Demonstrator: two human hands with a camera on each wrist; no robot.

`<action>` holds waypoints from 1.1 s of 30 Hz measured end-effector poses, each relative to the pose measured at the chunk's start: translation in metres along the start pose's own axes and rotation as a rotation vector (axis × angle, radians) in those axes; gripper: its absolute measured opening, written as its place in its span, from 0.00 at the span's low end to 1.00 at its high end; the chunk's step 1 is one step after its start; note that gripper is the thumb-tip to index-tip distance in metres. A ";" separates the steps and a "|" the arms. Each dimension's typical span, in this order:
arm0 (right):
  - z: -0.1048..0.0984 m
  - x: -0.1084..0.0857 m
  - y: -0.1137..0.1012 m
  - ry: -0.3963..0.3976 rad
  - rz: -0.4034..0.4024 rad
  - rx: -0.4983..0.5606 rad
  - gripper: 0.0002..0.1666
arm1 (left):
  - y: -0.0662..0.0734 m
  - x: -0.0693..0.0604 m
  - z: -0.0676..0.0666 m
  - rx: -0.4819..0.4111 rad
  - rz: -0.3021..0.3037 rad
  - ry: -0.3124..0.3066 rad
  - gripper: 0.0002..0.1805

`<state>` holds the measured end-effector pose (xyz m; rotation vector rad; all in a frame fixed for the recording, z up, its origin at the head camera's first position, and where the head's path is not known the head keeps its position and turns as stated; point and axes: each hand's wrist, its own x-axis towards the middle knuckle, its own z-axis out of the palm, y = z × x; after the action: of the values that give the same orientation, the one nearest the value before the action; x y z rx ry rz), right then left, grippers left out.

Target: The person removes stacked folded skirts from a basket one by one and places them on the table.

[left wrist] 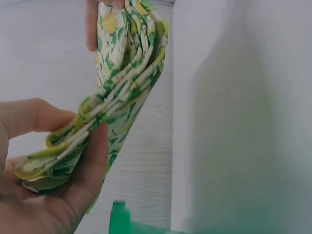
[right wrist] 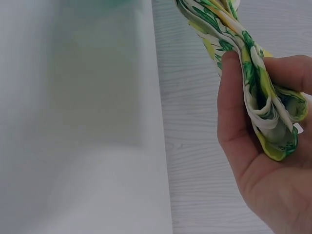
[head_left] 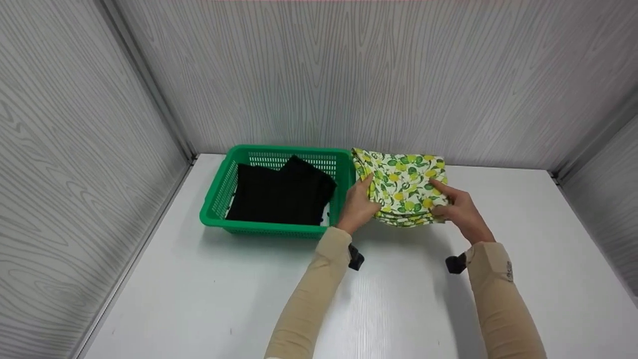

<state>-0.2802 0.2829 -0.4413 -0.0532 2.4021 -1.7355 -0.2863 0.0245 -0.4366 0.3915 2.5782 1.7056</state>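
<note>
The left hand and right hand each pinch one side of a folded lemon-print cloth, held above the table beside the basket. Some fingers are hidden behind the folds; the right wrist view cuts off the cloth's far end, the left wrist view most of the basket. Black fabric lies inside, its layers hard to make out. The cloth's left edge is close to the rim; white tabletop stretches rightward to the side wall
</note>
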 end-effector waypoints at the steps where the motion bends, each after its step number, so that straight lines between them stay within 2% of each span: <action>1: -0.001 0.000 0.002 0.009 0.007 -0.001 0.49 | 0.001 0.001 0.005 0.027 0.001 0.004 0.42; 5: -0.004 0.002 0.011 0.028 0.021 -0.013 0.50 | 0.002 0.005 0.026 0.132 -0.002 0.007 0.41; 9: -0.006 0.003 0.021 0.020 0.005 -0.022 0.49 | -0.001 0.005 0.044 0.197 -0.035 0.014 0.40; 14: -0.003 0.006 0.033 0.004 0.004 -0.041 0.48 | -0.015 0.000 0.063 0.278 -0.060 0.015 0.39; 16: 0.000 0.009 0.038 0.000 0.008 -0.047 0.48 | -0.022 -0.001 0.068 0.317 -0.074 0.039 0.38; 22: 0.007 0.016 0.053 0.032 0.057 -0.093 0.47 | -0.046 -0.003 0.070 0.335 -0.114 0.131 0.27; 29: 0.011 0.025 0.065 0.173 0.126 -0.167 0.38 | -0.063 -0.006 0.059 0.290 -0.210 0.145 0.20; 33: 0.014 0.029 0.070 0.188 0.105 -0.283 0.33 | -0.067 -0.005 0.057 0.272 -0.239 0.131 0.18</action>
<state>-0.3016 0.2882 -0.5150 0.2035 2.7144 -1.4017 -0.2850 0.0498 -0.5212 -0.0273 2.8206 1.3514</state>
